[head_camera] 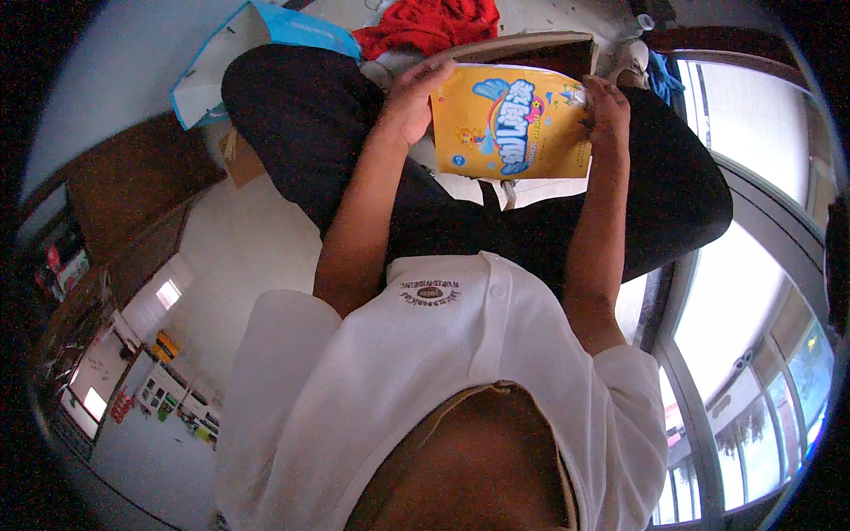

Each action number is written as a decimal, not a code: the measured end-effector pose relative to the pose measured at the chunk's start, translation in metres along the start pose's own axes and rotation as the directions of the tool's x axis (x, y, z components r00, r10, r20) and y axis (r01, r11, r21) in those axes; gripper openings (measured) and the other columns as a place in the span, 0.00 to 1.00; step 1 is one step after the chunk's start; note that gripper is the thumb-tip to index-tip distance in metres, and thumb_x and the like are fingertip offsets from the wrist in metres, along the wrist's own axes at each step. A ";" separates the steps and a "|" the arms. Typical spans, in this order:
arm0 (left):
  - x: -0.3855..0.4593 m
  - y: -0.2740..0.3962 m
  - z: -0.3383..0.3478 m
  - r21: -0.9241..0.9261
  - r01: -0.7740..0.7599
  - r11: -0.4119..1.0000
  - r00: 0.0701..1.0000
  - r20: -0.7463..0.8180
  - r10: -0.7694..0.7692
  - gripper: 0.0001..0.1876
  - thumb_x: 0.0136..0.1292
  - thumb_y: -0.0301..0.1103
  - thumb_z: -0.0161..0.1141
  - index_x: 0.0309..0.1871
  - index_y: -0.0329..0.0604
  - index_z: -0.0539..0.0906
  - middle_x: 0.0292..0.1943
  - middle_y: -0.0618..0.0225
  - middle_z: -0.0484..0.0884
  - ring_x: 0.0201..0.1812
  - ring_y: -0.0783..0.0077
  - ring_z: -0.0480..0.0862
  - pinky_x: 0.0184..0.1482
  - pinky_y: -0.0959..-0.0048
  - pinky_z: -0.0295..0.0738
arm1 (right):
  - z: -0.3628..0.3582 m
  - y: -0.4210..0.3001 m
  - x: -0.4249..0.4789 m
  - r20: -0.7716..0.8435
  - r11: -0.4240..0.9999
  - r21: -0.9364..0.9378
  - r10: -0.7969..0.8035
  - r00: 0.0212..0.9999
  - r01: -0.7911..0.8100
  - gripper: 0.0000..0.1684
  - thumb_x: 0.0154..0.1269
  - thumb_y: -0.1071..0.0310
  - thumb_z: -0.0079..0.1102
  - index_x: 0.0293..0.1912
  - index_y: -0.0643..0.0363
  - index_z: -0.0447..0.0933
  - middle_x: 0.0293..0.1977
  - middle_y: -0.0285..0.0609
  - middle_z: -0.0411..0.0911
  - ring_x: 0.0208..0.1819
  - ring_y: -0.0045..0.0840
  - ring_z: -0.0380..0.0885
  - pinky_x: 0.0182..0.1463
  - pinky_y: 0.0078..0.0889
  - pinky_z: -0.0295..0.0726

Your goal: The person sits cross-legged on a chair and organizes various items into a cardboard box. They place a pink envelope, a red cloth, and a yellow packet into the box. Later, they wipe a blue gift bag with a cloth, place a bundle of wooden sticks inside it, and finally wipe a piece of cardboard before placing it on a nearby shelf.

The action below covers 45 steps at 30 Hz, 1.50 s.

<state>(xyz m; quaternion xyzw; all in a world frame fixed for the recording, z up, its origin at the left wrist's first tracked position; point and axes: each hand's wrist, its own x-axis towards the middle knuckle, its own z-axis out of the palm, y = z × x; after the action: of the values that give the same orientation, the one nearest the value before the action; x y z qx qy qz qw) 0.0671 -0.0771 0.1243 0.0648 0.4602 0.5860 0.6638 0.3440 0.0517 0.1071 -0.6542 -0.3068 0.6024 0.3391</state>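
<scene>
A yellow booklet [485,126] with a printed title and cartoon figures is held up over my crossed legs, its cover facing me and its lettering turned sideways. At its left edge my left hand [413,103] grips it, thumb near the top corner. My right hand [607,109] has the opposite edge, with fingers bent around the upper right corner. Just beyond the booklet is a box-like thing with a pale rim [518,44] and a dark inside; the booklet hides most of it. A pale surface shows below the booklet, between my black-trousered legs [319,119].
A red cloth [431,26] lies past the booklet, beside a blue and white box [265,40]. A pale shoe [632,58] and a blue cloth [664,78] are at the far right. Dark wooden furniture [133,186] stands left; glass doors or windows [737,279] are on the right.
</scene>
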 end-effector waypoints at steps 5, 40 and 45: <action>-0.001 -0.008 -0.005 0.065 0.019 0.998 0.998 -0.059 -0.015 0.15 0.60 0.36 0.64 0.49 0.41 0.80 0.47 0.66 0.82 0.49 0.69 0.80 0.54 0.68 0.73 | -0.003 0.001 0.004 -0.043 0.984 -0.077 -0.162 0.986 0.159 0.14 0.60 0.59 0.64 0.40 0.59 0.79 0.30 0.36 0.79 0.26 0.22 0.76 0.26 0.27 0.74; 0.050 -0.085 -0.001 0.929 0.169 0.329 0.878 -0.294 0.379 0.38 0.53 0.27 0.61 0.68 0.34 0.58 0.62 0.45 0.69 0.62 0.50 0.71 0.63 0.64 0.66 | 0.012 0.108 0.108 0.278 0.382 -0.873 -0.123 0.953 0.304 0.28 0.63 0.45 0.50 0.49 0.58 0.78 0.44 0.54 0.80 0.47 0.46 0.78 0.51 0.44 0.77; 0.079 -0.117 -0.020 0.750 0.308 0.585 0.827 -0.516 0.226 0.34 0.51 0.26 0.58 0.64 0.31 0.63 0.56 0.42 0.73 0.59 0.46 0.74 0.62 0.62 0.66 | 0.015 0.120 0.113 0.313 0.299 -0.895 -0.104 0.944 0.330 0.28 0.63 0.44 0.51 0.49 0.58 0.78 0.44 0.53 0.80 0.47 0.45 0.79 0.51 0.43 0.77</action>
<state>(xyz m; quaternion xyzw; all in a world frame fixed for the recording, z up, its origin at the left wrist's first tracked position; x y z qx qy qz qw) 0.1287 -0.0556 -0.0027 0.1732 0.8497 0.2857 0.4078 0.3378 0.0748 -0.0571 -0.6182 -0.7144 0.3233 -0.0542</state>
